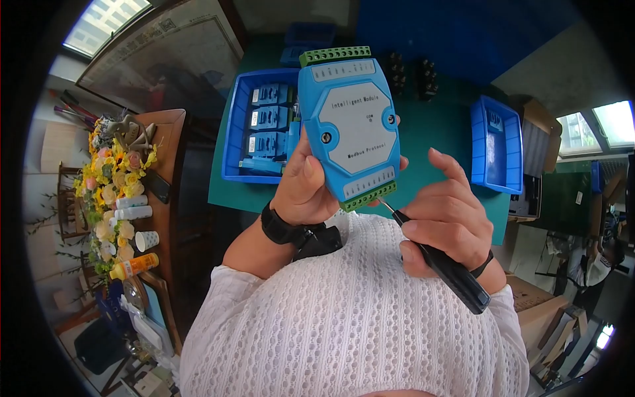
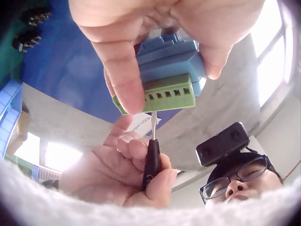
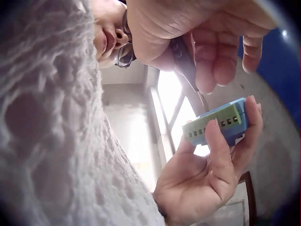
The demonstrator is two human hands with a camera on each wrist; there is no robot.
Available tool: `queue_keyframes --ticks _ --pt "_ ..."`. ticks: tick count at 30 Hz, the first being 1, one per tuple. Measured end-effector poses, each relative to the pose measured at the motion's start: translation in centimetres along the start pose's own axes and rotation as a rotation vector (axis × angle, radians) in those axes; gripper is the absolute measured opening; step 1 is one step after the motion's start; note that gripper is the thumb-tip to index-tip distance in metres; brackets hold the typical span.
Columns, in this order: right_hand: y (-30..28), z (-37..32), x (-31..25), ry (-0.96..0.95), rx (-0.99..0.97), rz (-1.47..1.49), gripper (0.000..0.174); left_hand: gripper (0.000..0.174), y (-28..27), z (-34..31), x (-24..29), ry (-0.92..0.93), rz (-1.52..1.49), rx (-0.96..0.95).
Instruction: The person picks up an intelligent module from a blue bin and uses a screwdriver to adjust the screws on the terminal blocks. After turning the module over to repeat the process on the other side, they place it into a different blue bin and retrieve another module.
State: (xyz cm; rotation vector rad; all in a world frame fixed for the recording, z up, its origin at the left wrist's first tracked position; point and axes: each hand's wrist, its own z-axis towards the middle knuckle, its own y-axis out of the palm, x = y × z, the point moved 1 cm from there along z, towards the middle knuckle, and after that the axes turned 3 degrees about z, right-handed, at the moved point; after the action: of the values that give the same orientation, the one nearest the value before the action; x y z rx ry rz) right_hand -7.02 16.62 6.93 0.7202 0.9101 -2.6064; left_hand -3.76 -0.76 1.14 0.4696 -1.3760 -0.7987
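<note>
A white knit top (image 1: 350,311) fills the bottom of the frame. Just above it, right of the middle, the right hand (image 1: 450,221) has its fingers and thumb wrapped on a black screwdriver (image 1: 456,278). Its thin tip is at the green strip (image 1: 372,196) on the low end of a blue box (image 1: 357,122). The left hand (image 1: 304,182) grips that box, up in the middle. Past it is a green worktop (image 1: 436,126), with a blue bin (image 1: 231,149) of little boxes (image 1: 266,119) at upper left and black parts (image 1: 426,79) near the top.
</note>
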Motion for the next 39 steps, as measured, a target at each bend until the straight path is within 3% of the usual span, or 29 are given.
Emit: queue_keyframes --ticks 15,21,28,39 --pt "0.3 0.1 0.3 0.035 0.036 -0.004 0.021 0.096 0.2 0.0 -0.1 0.007 0.036 0.018" --pt "0.3 -0.1 1.1 0.207 0.077 0.186 0.013 0.096 0.3 -0.2 -0.3 -0.001 0.039 0.04" --pt "0.8 -0.9 1.4 0.365 0.253 0.445 0.017 0.097 0.0 -0.1 -0.4 -0.012 0.053 0.013" --pt "1.0 -0.5 1.5 0.259 0.159 0.327 0.018 0.097 0.1 -0.2 -0.4 -0.008 0.055 0.038"
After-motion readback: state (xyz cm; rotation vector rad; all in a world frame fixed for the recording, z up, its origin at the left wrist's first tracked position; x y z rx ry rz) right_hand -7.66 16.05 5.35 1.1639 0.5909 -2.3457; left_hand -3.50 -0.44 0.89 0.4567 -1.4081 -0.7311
